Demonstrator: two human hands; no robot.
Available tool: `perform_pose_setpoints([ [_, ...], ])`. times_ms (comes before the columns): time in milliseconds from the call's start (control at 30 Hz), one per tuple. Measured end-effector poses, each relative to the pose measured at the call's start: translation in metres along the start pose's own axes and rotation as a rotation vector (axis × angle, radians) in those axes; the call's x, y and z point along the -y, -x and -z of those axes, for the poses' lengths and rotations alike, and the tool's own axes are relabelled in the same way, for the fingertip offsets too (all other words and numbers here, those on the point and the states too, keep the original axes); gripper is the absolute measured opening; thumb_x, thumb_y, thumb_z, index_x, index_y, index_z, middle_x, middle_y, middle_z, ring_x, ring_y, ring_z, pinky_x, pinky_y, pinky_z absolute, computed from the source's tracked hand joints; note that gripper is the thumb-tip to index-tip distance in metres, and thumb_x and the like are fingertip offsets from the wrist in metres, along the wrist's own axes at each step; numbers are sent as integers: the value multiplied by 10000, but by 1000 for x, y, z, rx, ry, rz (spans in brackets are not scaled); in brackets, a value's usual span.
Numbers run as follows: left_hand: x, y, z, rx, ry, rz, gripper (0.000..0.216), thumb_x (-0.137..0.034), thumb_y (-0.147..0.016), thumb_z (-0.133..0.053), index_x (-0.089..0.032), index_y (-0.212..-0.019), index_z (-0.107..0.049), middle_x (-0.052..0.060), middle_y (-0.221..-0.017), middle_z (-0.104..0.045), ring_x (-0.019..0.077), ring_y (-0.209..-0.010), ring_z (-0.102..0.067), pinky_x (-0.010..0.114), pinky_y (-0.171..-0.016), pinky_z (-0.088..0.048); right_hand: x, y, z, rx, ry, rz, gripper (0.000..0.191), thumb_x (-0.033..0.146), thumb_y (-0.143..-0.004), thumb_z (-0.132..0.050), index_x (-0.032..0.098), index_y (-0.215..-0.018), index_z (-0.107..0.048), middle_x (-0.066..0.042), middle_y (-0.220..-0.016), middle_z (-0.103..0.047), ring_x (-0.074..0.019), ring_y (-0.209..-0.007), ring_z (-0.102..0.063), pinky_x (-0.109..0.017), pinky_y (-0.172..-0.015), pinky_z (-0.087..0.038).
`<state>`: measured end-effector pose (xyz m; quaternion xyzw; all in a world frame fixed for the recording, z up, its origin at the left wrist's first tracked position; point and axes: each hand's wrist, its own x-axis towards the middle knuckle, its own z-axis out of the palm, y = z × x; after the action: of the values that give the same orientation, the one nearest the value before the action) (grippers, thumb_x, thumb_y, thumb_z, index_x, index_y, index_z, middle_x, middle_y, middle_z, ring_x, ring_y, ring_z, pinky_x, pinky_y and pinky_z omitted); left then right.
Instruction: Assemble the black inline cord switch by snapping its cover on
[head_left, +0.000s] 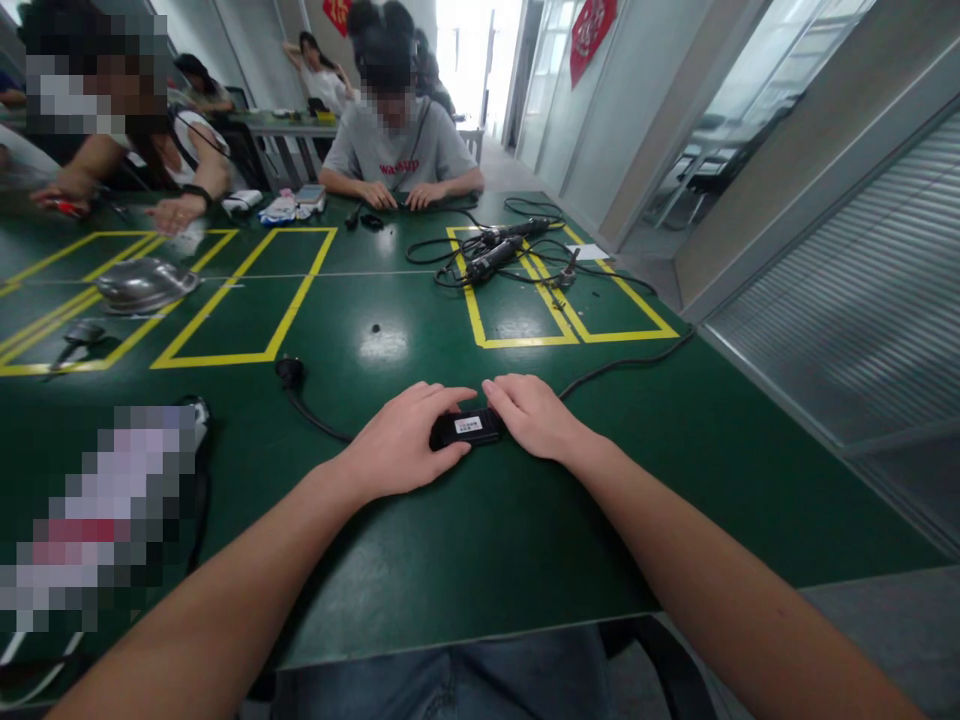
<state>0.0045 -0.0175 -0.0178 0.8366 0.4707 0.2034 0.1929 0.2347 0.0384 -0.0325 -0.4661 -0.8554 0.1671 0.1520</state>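
A black power adapter (480, 428) with a white printed label lies on the green table in front of me. My left hand (397, 435) grips its left end, the thumb along the near side and the fingers over the far side. At the right end my right hand (534, 412) holds it with fingers closed, some of them hidden. From the left side runs a black cord (319, 422) that ends in a plug (289, 372). Another dark cord (615, 370) leads away behind my right hand toward the table's right edge.
Black corded tools (495, 255) lie coiled beyond my hands, near small metal parts (562, 275). A shiny metal piece (146, 285) sits at left within yellow tape marks. A blurred-out object (112, 500) occupies the near left. Across the table, two people work with their hands.
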Motion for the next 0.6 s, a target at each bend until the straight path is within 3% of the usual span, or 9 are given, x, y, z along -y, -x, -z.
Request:
perform_pose_setpoints([
  [167, 5, -3, 2, -156, 186, 139, 396, -288, -926, -747, -242, -1308, -651, 61, -1148, -806, 254, -1049, -765, 414, -923, -613, -3, 0, 1, 7, -4, 5, 568, 357, -1204, -298, 223, -787, -660, -72, -851, -750, -208, -824, -682, -323, -798, -437],
  [267, 12, -5, 6, -309, 62, 272, 201, -277, -936, -741, -233, -1093, -624, 72, -1146, -793, 274, -1064, -745, 443, -939, -602, -2, 1, 3, 25, 9, 5, 571, 333, -1204, -305, 230, -746, -631, -55, -821, -731, -199, -809, -677, -323, -815, -443],
  [367, 19, -7, 9, -242, -150, 341, 120, -248, -958, -740, -232, -973, -623, 95, -1124, -799, 326, -1101, -720, 512, -992, -586, -1, 2, 5, 39, 50, -6, 535, 336, -1186, -408, 230, -710, -627, -49, -786, -698, -203, -774, -638, -342, -782, -420],
  [467, 20, -7, 11, -182, -240, 304, 53, -232, -998, -701, -221, -954, -675, 121, -1178, -788, 339, -1157, -702, 522, -1040, -580, -1, 2, 7, 49, 96, -18, 536, 337, -1161, -503, 231, -649, -622, -54, -779, -673, -216, -794, -613, -356, -757, -397],
  [567, 11, -5, 15, -244, -345, 230, 207, -316, -1057, -640, -204, -923, -750, 142, -1231, -742, 327, -1151, -685, 498, -1050, -580, -2, 4, 10, 53, 134, -41, 563, 340, -1158, -528, 231, -614, -626, -60, -808, -677, -221, -827, -623, -358, -751, -399],
  [600, 6, -4, 16, -235, -380, 233, 295, -357, -1081, -601, -200, -893, -766, 139, -1166, -739, 320, -1094, -694, 480, -1001, -593, -2, 5, 10, 55, 147, -51, 567, 343, -1157, -532, 230, -611, -631, -60, -818, -681, -218, -826, -628, -357, -749, -402],
])
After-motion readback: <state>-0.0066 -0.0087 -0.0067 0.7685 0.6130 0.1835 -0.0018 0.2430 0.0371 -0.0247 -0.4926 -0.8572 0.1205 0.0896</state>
